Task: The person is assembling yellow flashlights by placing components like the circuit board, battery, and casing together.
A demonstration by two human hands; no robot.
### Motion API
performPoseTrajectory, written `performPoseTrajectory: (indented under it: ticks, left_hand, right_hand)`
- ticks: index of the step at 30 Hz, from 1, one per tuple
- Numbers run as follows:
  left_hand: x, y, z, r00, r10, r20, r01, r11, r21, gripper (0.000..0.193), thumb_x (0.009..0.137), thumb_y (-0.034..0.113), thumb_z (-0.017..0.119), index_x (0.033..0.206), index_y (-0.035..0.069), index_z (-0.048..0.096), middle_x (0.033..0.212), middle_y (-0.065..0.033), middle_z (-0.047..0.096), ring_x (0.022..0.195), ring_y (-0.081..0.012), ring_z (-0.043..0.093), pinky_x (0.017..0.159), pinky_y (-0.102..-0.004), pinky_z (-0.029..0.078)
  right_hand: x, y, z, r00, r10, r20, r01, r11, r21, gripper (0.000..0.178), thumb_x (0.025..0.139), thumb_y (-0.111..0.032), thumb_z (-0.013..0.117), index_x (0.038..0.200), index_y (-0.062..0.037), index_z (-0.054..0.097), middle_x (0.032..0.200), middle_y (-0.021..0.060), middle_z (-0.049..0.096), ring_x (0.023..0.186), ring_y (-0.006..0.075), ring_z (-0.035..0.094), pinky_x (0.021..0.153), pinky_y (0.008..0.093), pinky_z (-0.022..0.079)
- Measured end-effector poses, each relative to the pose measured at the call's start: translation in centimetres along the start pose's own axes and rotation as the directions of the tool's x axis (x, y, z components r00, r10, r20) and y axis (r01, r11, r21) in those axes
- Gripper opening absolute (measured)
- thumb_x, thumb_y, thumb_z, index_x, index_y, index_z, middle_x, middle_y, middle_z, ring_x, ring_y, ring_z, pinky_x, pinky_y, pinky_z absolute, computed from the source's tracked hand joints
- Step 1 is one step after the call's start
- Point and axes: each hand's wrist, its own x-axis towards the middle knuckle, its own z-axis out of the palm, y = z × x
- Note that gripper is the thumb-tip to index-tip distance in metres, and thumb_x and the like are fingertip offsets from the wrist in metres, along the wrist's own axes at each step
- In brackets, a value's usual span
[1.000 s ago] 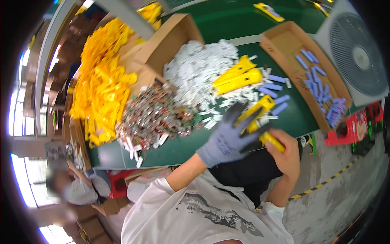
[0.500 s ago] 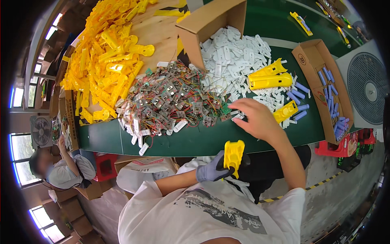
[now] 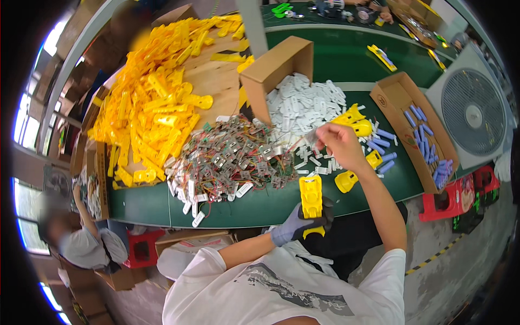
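Note:
A yellow plastic housing half [image 3: 311, 197] stands up from my left hand [image 3: 292, 226], whose gloved fingers are wrapped round its lower part in front of my body. My bare right hand [image 3: 341, 145] hovers over the right end of the circuit board heap [image 3: 233, 154]. Its fingertips pinch a small circuit board [image 3: 310, 137] with thin wires trailing to the left, partly blurred. Behind that hand lies a heap of white plastic pieces [image 3: 303, 103]. Other yellow housing pieces [image 3: 346, 181] lie near my right wrist and beyond it.
A large pile of yellow housings [image 3: 157, 108] covers the left side. An open carton [image 3: 276, 70] lies tipped behind the boards. Blue cylindrical cells [image 3: 387, 157] lie beside a cardboard tray [image 3: 398, 127] of more cells. A fan [image 3: 474, 114] stands right. One person [image 3: 97, 244] sits left.
My right hand has closed its fingers on a wired board and lifted it from the heap's right edge. The left hand still grips the yellow housing, now tilted more upright. The view has shifted.

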Motion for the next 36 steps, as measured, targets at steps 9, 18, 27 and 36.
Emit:
performPoseTrajectory:
  ticks: [9, 18, 27, 36]
  left_hand:
    - [8.7, 3.3, 0.3, 0.999, 0.049, -0.009, -0.047, 0.881, -0.471, 0.022, 0.091, 0.018, 0.057, 0.111, 0.012, 0.054, 0.151, -0.0136, 0.029, 0.132, -0.0329, 0.040, 0.105, -0.0467, 0.040]
    - [14.7, 5.4, 2.3, 1.000, 0.011, -0.005, -0.012, 0.964, -0.266, 0.057, 0.090, 0.023, 0.055, 0.144, 0.020, 0.035, 0.148, -0.0132, 0.036, 0.126, -0.0304, 0.047, 0.103, -0.0434, 0.041]
    - [18.7, 7.5, 4.3, 0.934, 0.344, 0.095, -0.347, 0.938, 0.009, 0.050, 0.096, 0.017, 0.047, 0.143, 0.009, 0.033, 0.140, -0.0105, 0.045, 0.125, -0.0273, 0.049, 0.103, -0.0429, 0.041]
    - [17.1, 9.6, 6.1, 0.880, 0.449, 0.159, -0.449, 0.672, 0.589, 0.041, 0.091, 0.005, 0.055, 0.130, 0.001, 0.047, 0.117, -0.0124, 0.059, 0.108, -0.0216, 0.058, 0.095, -0.0351, 0.046]
  right_hand:
    - [-3.6, -0.7, -6.8, 0.973, -0.093, -0.211, 0.195, 0.820, 0.538, 0.025, 0.097, -0.026, 0.052, 0.094, -0.0041, 0.064, 0.083, 0.0023, 0.064, 0.074, 0.0075, 0.060, 0.058, 0.0208, 0.044]
    - [-8.3, 0.2, -9.2, 0.960, -0.221, -0.173, 0.275, 0.857, 0.435, 0.027, 0.097, -0.025, 0.052, 0.087, -0.0013, 0.062, 0.087, 0.0025, 0.061, 0.073, 0.0083, 0.057, 0.065, 0.0246, 0.050]
    - [-9.3, 0.0, -10.8, 0.939, -0.190, -0.286, 0.329, 0.735, 0.592, 0.025, 0.097, -0.021, 0.050, 0.088, 0.0009, 0.055, 0.080, 0.0039, 0.055, 0.076, 0.0098, 0.055, 0.069, 0.0260, 0.046]
    - [-9.3, 0.6, -11.4, 0.893, -0.328, -0.306, 0.384, 0.913, 0.141, 0.034, 0.095, -0.028, 0.050, 0.091, 0.0032, 0.063, 0.088, 0.0067, 0.064, 0.084, 0.0137, 0.059, 0.081, 0.0293, 0.046]
